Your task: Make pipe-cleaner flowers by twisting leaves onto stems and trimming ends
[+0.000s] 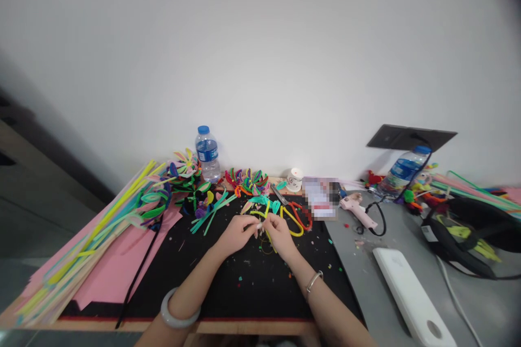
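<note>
Over the middle of the black mat, my left hand and my right hand meet with fingertips pinched together. Between them is something small and pale, too small to name; a thin yellow strand hangs below. Just beyond the fingers lie yellow and teal pipe cleaner pieces. Scissors with orange handles rest to the right of my right hand, beside a bent yellow pipe cleaner. Left of my left hand, cut green pipe cleaners are spread on the mat.
Pipe cleaner bundles lie on pink sheets at left. Colourful pipe cleaner flowers, a water bottle and a paper cup line the wall. At right are a pink glue gun, a white power bank and a black headset.
</note>
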The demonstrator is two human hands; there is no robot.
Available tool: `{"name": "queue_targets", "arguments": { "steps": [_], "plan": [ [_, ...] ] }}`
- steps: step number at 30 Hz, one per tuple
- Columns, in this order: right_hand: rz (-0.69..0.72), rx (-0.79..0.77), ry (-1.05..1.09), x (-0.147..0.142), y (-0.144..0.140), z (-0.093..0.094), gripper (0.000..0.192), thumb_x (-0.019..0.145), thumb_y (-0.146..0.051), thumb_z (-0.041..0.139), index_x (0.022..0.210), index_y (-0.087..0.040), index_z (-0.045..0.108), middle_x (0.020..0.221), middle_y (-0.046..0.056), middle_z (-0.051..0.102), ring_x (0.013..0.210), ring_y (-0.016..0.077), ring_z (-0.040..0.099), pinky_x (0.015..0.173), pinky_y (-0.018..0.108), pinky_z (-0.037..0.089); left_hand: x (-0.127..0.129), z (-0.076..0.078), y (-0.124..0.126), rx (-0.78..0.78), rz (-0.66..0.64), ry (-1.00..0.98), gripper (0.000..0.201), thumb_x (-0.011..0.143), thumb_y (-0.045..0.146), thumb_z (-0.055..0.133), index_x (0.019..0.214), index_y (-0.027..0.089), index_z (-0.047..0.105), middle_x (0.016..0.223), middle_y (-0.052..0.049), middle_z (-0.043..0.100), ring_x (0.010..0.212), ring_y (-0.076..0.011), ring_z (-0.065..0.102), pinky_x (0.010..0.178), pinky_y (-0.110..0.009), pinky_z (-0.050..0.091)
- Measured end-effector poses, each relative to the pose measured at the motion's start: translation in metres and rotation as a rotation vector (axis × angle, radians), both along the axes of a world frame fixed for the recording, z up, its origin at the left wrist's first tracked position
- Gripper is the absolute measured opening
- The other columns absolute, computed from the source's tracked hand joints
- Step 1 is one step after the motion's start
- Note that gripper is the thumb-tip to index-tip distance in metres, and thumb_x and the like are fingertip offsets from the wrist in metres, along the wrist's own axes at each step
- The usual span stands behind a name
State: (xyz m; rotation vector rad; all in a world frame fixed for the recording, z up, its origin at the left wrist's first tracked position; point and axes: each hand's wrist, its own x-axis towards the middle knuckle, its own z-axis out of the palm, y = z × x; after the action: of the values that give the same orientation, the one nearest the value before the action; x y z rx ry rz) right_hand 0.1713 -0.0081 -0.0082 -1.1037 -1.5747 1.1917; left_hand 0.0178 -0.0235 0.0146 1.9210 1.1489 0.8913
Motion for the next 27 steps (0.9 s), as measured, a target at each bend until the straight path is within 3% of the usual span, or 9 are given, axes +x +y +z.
{"name": "queue_targets", "arguments": {
  "steps": [3, 6, 9, 11, 14, 17, 19, 23, 27],
  "plan": [
    [-0.063, 0.006, 0.015, 0.0, 0.001, -0.002, 0.028, 0.079, -0.029, 0.047, 0.053, -0.018, 0.041, 0.049, -0.005, 0.037, 0.047, 0.0089, 0.033, 0.045, 0.021, 0.027, 0.007, -0.002, -0.002, 0.116, 0.048, 0.055, 0.029, 0.086, 0.021, 0.041, 0.062, 0.017, 0.056, 0.066, -0.002, 0.057, 0.065, -0.0149, 0.052, 0.066, -0.024, 0.036],
    [-0.066, -0.003, 0.027, 0.001, 0.002, -0.004, 0.029, 0.079, -0.032, 0.048, 0.054, -0.018, 0.042, 0.05, -0.005, 0.037, 0.047, 0.0089, 0.033, 0.045, 0.021, 0.027, 0.008, -0.003, -0.001, 0.13, 0.06, 0.037, 0.028, 0.087, 0.021, 0.041, 0.064, 0.017, 0.057, 0.067, -0.003, 0.058, 0.067, -0.0153, 0.052, 0.068, -0.025, 0.037],
    [-0.03, -0.025, 0.036, 0.003, 0.003, -0.005, 0.03, 0.083, -0.037, 0.045, 0.061, -0.017, 0.05, 0.05, -0.004, 0.041, 0.045, 0.0092, 0.034, 0.043, 0.021, 0.029, 0.001, -0.003, 0.002, 0.016, 0.071, -0.072, 0.03, 0.085, 0.027, 0.045, 0.059, 0.016, 0.056, 0.064, -0.002, 0.059, 0.065, -0.0145, 0.053, 0.068, -0.025, 0.038],
    [-0.025, -0.011, 0.054, 0.005, 0.003, -0.005, 0.024, 0.084, -0.035, 0.044, 0.072, -0.017, 0.054, 0.054, -0.003, 0.047, 0.045, 0.0095, 0.038, 0.043, 0.021, 0.032, -0.006, -0.004, 0.004, -0.117, 0.065, -0.163, 0.033, 0.084, 0.032, 0.047, 0.057, 0.015, 0.056, 0.059, -0.001, 0.056, 0.056, -0.0117, 0.048, 0.057, -0.022, 0.035],
    [-0.073, 0.13, 0.032, 0.007, 0.002, -0.001, 0.015, 0.079, -0.024, 0.053, 0.092, -0.018, 0.057, 0.078, 0.002, 0.057, 0.056, 0.011, 0.047, 0.047, 0.021, 0.038, -0.015, -0.008, 0.006, -0.347, 0.029, -0.298, 0.035, 0.082, 0.04, 0.049, 0.062, 0.013, 0.057, 0.051, 0.003, 0.048, 0.041, -0.0058, 0.031, 0.044, -0.02, 0.024],
    [-0.061, 0.305, -0.084, 0.01, 0.0, 0.005, 0.029, 0.074, -0.016, 0.058, 0.102, -0.022, 0.059, 0.108, 0.008, 0.056, 0.075, 0.0153, 0.054, 0.049, 0.022, 0.041, -0.018, -0.011, 0.007, -0.431, -0.003, -0.362, 0.033, 0.081, 0.041, 0.051, 0.066, 0.012, 0.057, 0.054, 0.002, 0.05, 0.039, -0.0041, 0.028, 0.042, -0.02, 0.021],
    [0.001, 0.393, -0.155, 0.012, -0.001, 0.009, 0.03, 0.076, -0.015, 0.058, 0.104, -0.024, 0.061, 0.116, 0.009, 0.055, 0.089, 0.0184, 0.056, 0.059, 0.025, 0.045, -0.019, -0.011, 0.006, -0.465, -0.034, -0.375, 0.033, 0.08, 0.042, 0.052, 0.068, 0.012, 0.057, 0.056, 0.002, 0.052, 0.039, -0.004, 0.03, 0.041, -0.019, 0.021],
    [0.13, 0.548, -0.25, 0.014, -0.003, 0.012, 0.024, 0.083, -0.016, 0.053, 0.103, -0.024, 0.062, 0.109, 0.006, 0.062, 0.104, 0.02, 0.053, 0.087, 0.036, 0.041, -0.02, -0.008, 0.005, -0.485, -0.085, -0.342, 0.033, 0.079, 0.042, 0.053, 0.068, 0.012, 0.058, 0.057, 0.002, 0.052, 0.042, -0.0046, 0.033, 0.042, -0.019, 0.023],
    [0.153, 0.602, -0.327, 0.013, -0.005, 0.013, 0.016, 0.086, -0.019, 0.05, 0.097, -0.021, 0.061, 0.094, 0.006, 0.064, 0.09, 0.0187, 0.055, 0.081, 0.034, 0.042, -0.021, -0.009, 0.005, -0.473, -0.127, -0.314, 0.032, 0.08, 0.041, 0.052, 0.067, 0.012, 0.057, 0.057, 0.002, 0.052, 0.041, -0.0044, 0.032, 0.042, -0.019, 0.023]
  ]
}}
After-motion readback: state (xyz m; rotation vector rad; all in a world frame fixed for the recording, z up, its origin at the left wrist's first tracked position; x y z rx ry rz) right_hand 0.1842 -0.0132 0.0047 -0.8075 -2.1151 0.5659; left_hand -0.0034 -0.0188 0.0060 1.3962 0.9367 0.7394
